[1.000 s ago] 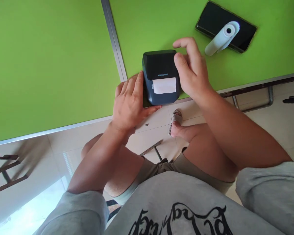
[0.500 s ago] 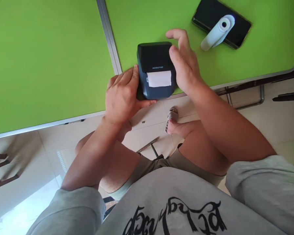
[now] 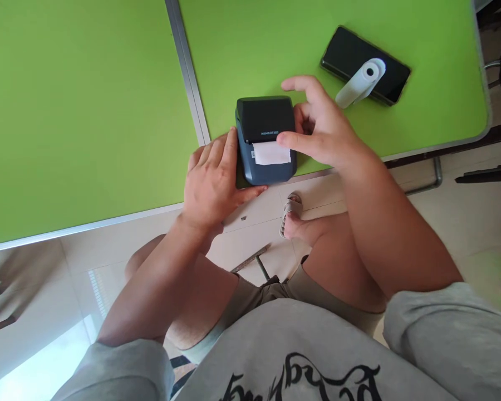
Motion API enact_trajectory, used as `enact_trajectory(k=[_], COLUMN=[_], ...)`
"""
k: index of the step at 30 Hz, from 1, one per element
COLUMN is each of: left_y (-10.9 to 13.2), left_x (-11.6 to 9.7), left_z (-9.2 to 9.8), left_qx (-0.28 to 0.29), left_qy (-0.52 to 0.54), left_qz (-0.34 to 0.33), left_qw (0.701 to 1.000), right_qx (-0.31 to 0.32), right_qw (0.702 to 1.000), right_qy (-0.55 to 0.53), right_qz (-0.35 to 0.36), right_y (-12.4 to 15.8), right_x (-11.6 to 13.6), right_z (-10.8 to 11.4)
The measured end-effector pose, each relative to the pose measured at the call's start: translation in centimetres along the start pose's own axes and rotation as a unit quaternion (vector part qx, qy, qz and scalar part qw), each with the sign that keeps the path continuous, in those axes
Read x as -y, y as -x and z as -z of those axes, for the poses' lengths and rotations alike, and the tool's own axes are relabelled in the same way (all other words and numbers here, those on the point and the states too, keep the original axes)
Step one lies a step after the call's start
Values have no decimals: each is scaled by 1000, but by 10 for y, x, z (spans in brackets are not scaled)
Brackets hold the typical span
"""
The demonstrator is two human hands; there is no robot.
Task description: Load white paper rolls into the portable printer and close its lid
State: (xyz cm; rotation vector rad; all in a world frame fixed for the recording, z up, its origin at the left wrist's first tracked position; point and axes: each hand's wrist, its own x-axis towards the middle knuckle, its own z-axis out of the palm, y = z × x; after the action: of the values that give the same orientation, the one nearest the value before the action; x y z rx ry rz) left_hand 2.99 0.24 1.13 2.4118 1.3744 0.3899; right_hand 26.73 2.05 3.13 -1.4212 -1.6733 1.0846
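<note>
A small dark label printer (image 3: 267, 120) rests at the table's front edge, its black lid closed and a white paper strip (image 3: 271, 153) sticking out from under the lid's front edge. My left hand (image 3: 212, 181) grips the printer, fingers along its left side and thumb at its near edge. At the right side, my right hand (image 3: 323, 125) is spread: the thumb lies over the lid's front edge by the paper, the index finger reaches out above the table and other fingers curl beside the printer.
A black phone (image 3: 338, 53) lies on the green table (image 3: 87, 111) to the right, with a white paper roll (image 3: 357, 86) across it. A metal seam (image 3: 187, 72) divides the table top. Below the edge are my legs, a sandal (image 3: 291, 209) and the tiled floor.
My right thumb has moved from the lid's right side to its front edge by the paper. The view has shifted, so the printer and table appear lower.
</note>
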Motion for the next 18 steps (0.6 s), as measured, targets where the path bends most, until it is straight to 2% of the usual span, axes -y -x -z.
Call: enact_trajectory(k=[2,4,8,10,13,15,18], left_y=[0,1,1,1,1,1,2], left_x=[0,0,0,0,1,2,2], left_z=[1,2,2,1,0,0,0], left_qx=[2,3,4,4,6,7,4], left_qy=[0,-5,-22,-29,-32,-29,-23], left_qz=[-3,-4,-6,-6,-7,-7,-5], left_qw=[1000,1000,1000,1000,999,1000,1000], right_qx=[-34,-94,-215,-239,-175,-105,-35], right_qw=[999,994,969,960,964,968,965], right_qy=[-3,-5,15,47,153,208,259], right_qz=[14,55,124,136,129,88,35], right_y=[-3,-7,-18,-23,-24,-24,-27], right_x=[9,19,30,30,31,33,33], right_z=[0,-3,-10,-11,-11,-11,-11])
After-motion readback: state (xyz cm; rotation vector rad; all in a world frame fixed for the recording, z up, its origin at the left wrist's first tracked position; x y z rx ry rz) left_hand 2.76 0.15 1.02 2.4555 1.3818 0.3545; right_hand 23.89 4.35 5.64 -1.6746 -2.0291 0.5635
